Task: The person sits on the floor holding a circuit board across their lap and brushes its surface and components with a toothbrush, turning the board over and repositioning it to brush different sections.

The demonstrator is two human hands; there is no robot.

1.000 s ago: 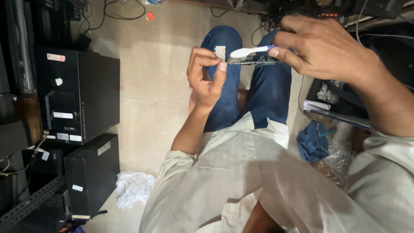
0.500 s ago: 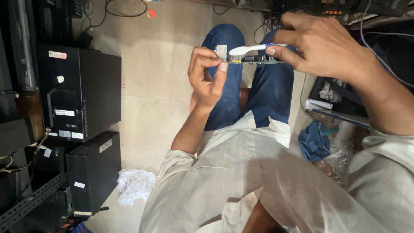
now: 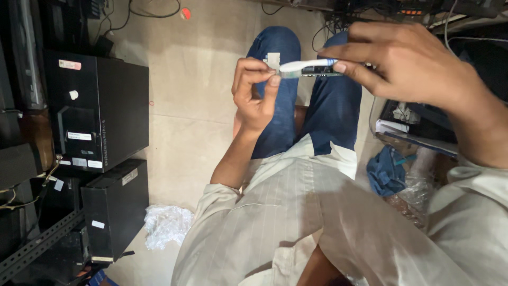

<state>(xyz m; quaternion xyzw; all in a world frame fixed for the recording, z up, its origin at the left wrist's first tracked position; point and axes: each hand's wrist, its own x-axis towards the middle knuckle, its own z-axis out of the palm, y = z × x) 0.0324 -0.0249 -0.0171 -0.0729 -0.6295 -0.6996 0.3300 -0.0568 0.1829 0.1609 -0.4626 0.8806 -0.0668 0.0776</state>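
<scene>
Toothbrush point(image 3: 304, 65): white handle, lying level in the upper centre of the frame, above the knees; its pale end points toward the left hand, its other end sits under the right hand's fingers.
Circuit strip point(image 3: 323, 72): narrow green board, level, directly beneath the toothbrush and touching it; it spans the gap between the two hands.
Left hand point(image 3: 254, 92): raised, curled, fingers and thumb pinched on the strip's near end, just below a small pale tab point(image 3: 273, 59); the brush tip lies just beside its fingertips.
Right hand point(image 3: 405, 66): upper right of the frame, fingers closed round the brush handle, thumb pressed from beneath; whether it also grips the strip cannot be told.
Legs point(image 3: 312, 106): blue jeans, directly behind the held items.
Computer cases point(image 3: 98, 111): black, stacked at the left of the frame.
Floor point(image 3: 196, 90): beige tile; crumpled white plastic point(image 3: 166, 225) at lower left.
Blue cloth point(image 3: 389, 169): right of centre, beside clear wrapping.
</scene>
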